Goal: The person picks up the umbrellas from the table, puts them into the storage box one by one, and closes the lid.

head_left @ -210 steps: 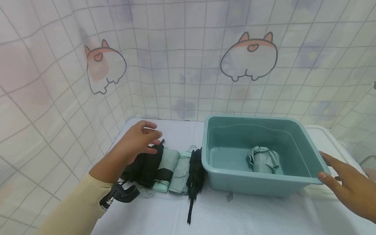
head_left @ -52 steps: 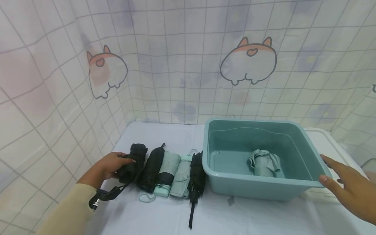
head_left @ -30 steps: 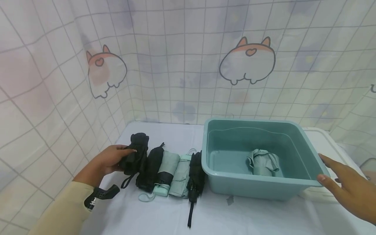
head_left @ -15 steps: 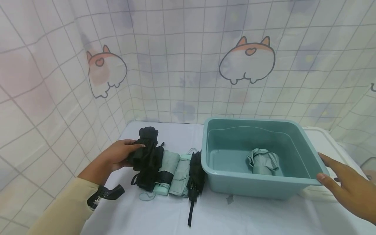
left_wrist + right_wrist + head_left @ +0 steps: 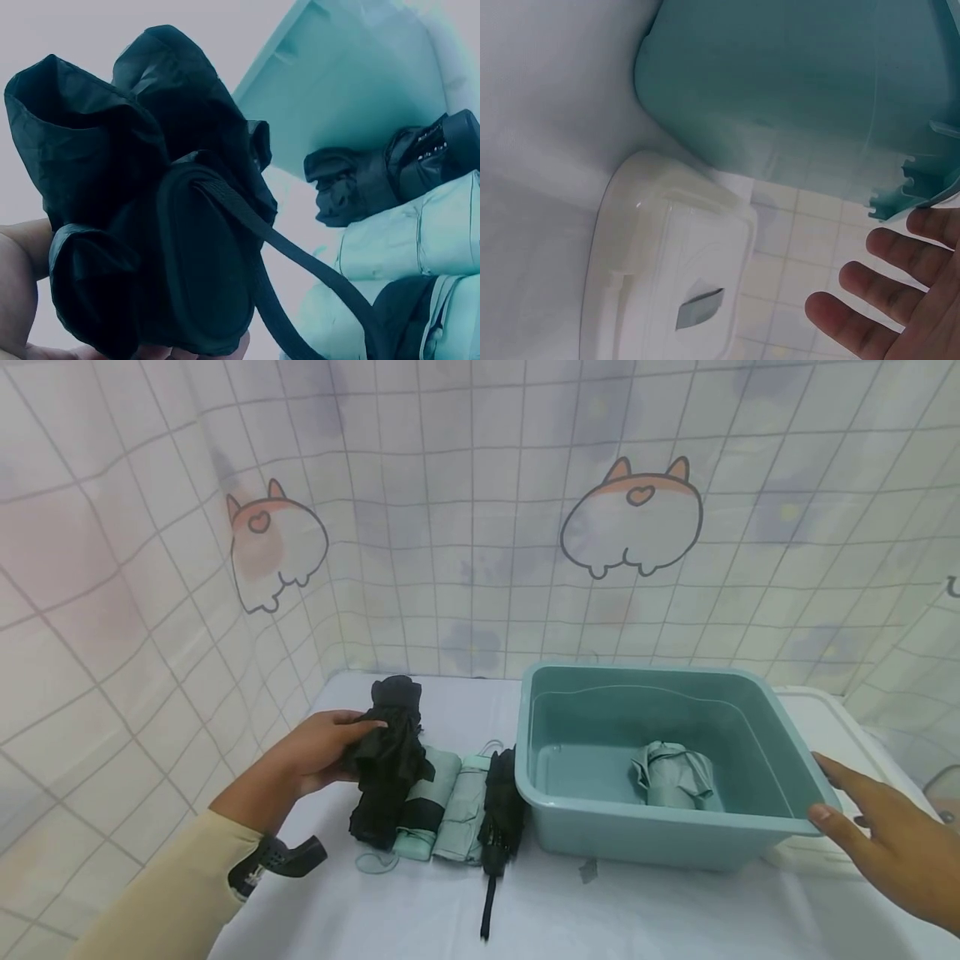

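In the head view my left hand (image 5: 322, 752) grips a loosely folded black compact umbrella (image 5: 390, 735), tilted above the row. Its flat handle end and wrist strap (image 5: 281, 247) show in the left wrist view. Beneath it lies a second black umbrella (image 5: 373, 818), partly covered. To the right are a light-green umbrella with a black band (image 5: 435, 777), another light-green umbrella (image 5: 462, 814) and a black umbrella (image 5: 501, 810) with a long strap. My right hand (image 5: 896, 843) touches the right rim of a teal bin (image 5: 637, 839), its fingers (image 5: 885, 292) extended.
Inside the bin lies one grey-green folded umbrella (image 5: 675, 777). A white lid-like plastic piece (image 5: 675, 262) with a grey tab is on the white-covered table (image 5: 420, 910), right of the bin. Grid-patterned curtains (image 5: 450, 510) stand behind and left.
My left hand, earlier above the row, took hold of the leftmost black umbrella, lifted it and carried it right, over the second black one. My right hand stays at the bin's rim.
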A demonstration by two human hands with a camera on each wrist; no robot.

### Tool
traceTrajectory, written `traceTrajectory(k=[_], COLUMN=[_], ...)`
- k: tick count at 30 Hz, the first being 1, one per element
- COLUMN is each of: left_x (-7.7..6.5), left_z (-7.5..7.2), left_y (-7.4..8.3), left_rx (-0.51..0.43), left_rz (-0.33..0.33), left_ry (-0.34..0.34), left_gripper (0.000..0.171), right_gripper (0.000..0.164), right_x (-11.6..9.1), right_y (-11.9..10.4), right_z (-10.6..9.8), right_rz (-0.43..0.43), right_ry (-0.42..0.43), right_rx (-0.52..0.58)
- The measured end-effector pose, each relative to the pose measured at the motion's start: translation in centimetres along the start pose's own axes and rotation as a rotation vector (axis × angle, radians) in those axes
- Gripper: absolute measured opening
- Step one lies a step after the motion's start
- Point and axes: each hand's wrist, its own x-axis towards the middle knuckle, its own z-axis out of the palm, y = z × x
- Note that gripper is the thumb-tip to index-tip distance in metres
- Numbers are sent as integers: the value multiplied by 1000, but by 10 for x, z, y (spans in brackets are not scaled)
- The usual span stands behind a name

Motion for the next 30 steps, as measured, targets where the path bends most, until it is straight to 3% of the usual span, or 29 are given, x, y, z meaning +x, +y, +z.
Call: traceTrajectory(k=[5,21,26,30], left_x=[0,-5,-6,-6], left_z=[4,27,35,41], left_y=[6,31,38,42], left_rx=[-16,-29,-20,-13], left_rz=[8,50,53,56], left_ry=[-3,-61,-52,-47], left_gripper=[77,76,76,78], right_gripper=[73,74,70,72], right_x=[0,2,2,2], right_y=[0,2,-1,1], right_z=[-2,0,1,1], right_rz=[34,15,-28,-8], right_ry=[-42,-6,21,4], right_rx=[-14,-40,-13,-21])
